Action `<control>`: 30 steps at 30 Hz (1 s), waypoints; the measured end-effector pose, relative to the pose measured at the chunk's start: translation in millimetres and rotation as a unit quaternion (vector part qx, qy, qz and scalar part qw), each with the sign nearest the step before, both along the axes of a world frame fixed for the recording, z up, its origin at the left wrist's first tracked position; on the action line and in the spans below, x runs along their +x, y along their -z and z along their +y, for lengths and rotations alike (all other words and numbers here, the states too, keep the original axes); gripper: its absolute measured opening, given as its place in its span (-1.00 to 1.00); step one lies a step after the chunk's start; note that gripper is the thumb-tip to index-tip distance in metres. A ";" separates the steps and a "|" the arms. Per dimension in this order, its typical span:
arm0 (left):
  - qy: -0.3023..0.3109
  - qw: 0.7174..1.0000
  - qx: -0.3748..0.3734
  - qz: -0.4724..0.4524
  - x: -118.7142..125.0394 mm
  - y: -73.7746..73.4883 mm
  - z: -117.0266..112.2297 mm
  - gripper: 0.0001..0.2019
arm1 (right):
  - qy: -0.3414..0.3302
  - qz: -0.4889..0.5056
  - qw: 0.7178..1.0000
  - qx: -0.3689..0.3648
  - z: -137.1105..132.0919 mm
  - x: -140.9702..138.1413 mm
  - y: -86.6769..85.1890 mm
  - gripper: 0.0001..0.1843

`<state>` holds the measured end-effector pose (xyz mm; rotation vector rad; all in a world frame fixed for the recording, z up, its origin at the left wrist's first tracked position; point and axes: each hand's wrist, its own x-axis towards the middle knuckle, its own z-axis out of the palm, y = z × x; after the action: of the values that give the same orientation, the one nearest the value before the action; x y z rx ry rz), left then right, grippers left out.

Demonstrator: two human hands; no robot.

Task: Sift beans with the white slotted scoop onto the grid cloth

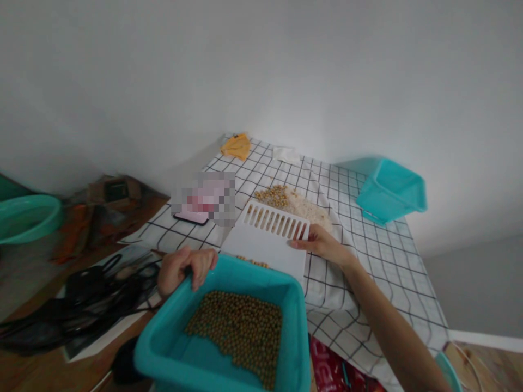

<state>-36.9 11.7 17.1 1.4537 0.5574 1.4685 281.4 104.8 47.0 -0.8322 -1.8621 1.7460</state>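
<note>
My left hand curls over the near-left rim of a teal plastic basin, fingers hooked inside; the basin holds a layer of yellowish beans. My right hand pinches the right edge of a white slotted tray, which is tilted toward the basin with a few beans at its lower edge. Behind the tray, a pile of beans and pale grains lies on the checked tablecloth.
A second teal basin sits tipped at the table's far right. A phone lies left of the tray, a yellow cloth at the far edge. Black cables and a green bowl are on the left.
</note>
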 end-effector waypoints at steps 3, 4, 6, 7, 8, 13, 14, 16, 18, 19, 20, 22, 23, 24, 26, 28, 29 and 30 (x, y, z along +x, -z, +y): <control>-0.005 1.000 -0.007 0.003 -0.9 -2.1 -1.4 -0.29 | 0.018 0.007 1.000 0.000 -0.7 2.7 -3.4 -0.67; -0.006 1.000 -0.013 0.007 -1.1 -3.1 -1.9 -0.29 | 0.026 0.008 1.000 -0.001 -1.4 4.2 -5.6 -0.66; -0.009 0.999 -0.031 0.014 -1.3 -5.2 -2.6 -0.29 | 0.039 0.009 0.999 0.004 -3.5 7.2 -11.0 -0.64; -0.009 0.999 -0.039 0.015 -1.4 -5.9 -2.7 -0.29 | 0.046 0.008 0.999 0.010 -4.7 8.5 -13.9 -0.64; -0.007 0.999 -0.041 0.015 -1.5 -6.2 -2.5 -0.29 | 0.054 0.008 0.998 0.019 -5.8 9.5 -16.4 -0.65; 0.019 1.000 -0.019 0.005 -1.9 -4.0 0.1 -0.28 | 0.086 -0.004 0.994 0.063 -6.1 8.2 -17.0 -0.69; 0.021 1.000 -0.019 0.005 -1.9 -3.6 0.4 -0.28 | 0.081 -0.015 0.994 0.070 -5.3 7.1 -14.7 -0.69; 0.022 1.000 -0.017 0.004 -1.4 -3.4 0.1 -0.29 | 0.068 -0.040 0.993 0.084 -3.7 5.4 -10.0 -0.69; 0.018 1.000 -0.012 0.000 -0.4 -3.6 -0.9 -0.30 | 0.068 -0.055 0.991 0.100 -2.7 5.5 -7.4 -0.69; 0.013 1.000 -0.011 -0.003 0.1 -3.7 -1.4 -0.30 | 0.074 -0.057 0.990 0.104 -2.4 6.4 -7.4 -0.69; 0.009 1.000 -0.012 -0.004 0.6 -3.8 -2.0 -0.30 | 0.082 -0.055 0.989 0.106 -2.3 7.7 -8.2 -0.69; 0.003 1.000 -0.019 -0.001 1.3 -3.6 -2.8 -0.29 | 0.107 -0.048 0.987 0.106 -2.6 11.1 -11.3 -0.69; 0.001 1.000 -0.022 0.002 1.4 -3.3 -3.0 -0.29 | 0.119 -0.044 0.986 0.103 -2.9 12.7 -13.1 -0.69; 0.000 1.000 -0.025 0.004 1.4 -2.9 -3.1 -0.28 | 0.130 -0.041 0.985 0.102 -3.1 14.1 -14.6 -0.70; 0.003 1.000 -0.022 0.005 1.2 -1.7 -3.2 -0.29 | 0.144 -0.040 0.984 0.099 -3.2 15.8 -16.4 -0.71; 0.003 1.000 -0.018 0.000 0.9 -0.5 -3.2 -0.29 | 0.147 -0.044 0.983 0.102 -3.1 15.9 -16.5 -0.72; 0.002 1.000 -0.018 -0.003 0.8 0.0 -3.1 -0.29 | 0.147 -0.047 0.983 0.105 -2.9 15.7 -16.1 -0.72; 0.001 1.000 -0.018 -0.004 0.6 0.3 -2.9 -0.29 | 0.146 -0.051 0.982 0.109 -2.8 15.5 -15.7 -0.72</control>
<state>-36.3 8.8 16.7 1.4189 0.5745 1.4556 296.8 102.0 62.7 -1.0615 -1.8455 1.3192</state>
